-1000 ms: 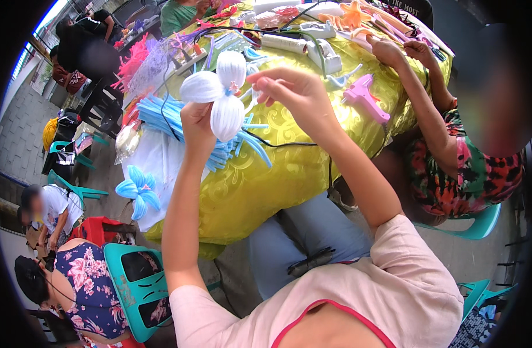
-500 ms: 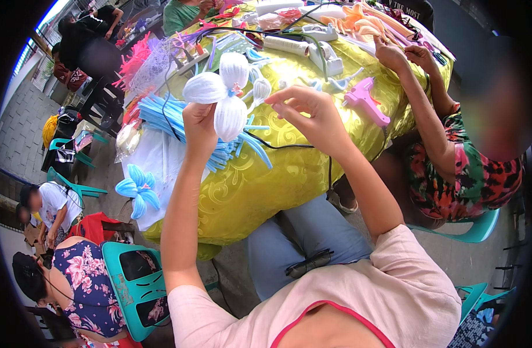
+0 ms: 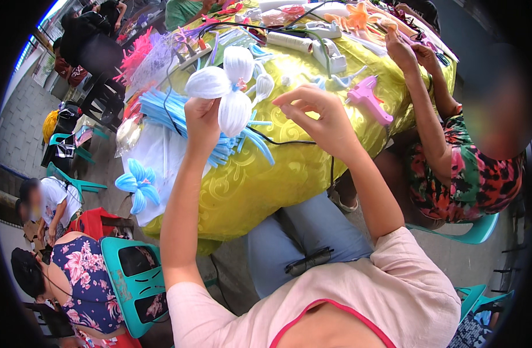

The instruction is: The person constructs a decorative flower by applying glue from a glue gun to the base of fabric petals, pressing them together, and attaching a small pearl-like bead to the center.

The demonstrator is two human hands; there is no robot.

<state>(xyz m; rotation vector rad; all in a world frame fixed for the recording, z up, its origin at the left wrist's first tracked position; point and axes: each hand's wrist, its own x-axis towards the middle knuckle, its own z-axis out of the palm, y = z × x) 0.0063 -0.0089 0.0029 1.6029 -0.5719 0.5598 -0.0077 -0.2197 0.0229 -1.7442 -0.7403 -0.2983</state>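
Note:
A white fuzzy flower (image 3: 210,83) with rounded petals and a pinkish centre is held up over the table in my left hand (image 3: 203,120). My left fingers close on it from below, partly hidden behind the petals. A smaller white petal-like loop (image 3: 264,88) shows just right of the flower; whether it is joined to it I cannot tell. To the right, my right hand (image 3: 321,119) is raised apart from the flower, thumb and fingertips drawn together. Anything between those fingertips is too small to make out. A pink glue gun (image 3: 367,97) lies on the table beyond my right hand.
Light-blue pipe cleaners (image 3: 167,113) lie bundled behind my left hand. A finished-looking blue flower (image 3: 139,185) rests at the left edge of the yellow tablecloth (image 3: 260,203). Power strips (image 3: 329,55) and black cords cross the table. At the right, another person's hands (image 3: 402,52) work near peach-coloured pieces.
The view has shifted slightly. My left hand still holds the white flower, turned a little. My right hand stays pinched beside it, slightly farther right.

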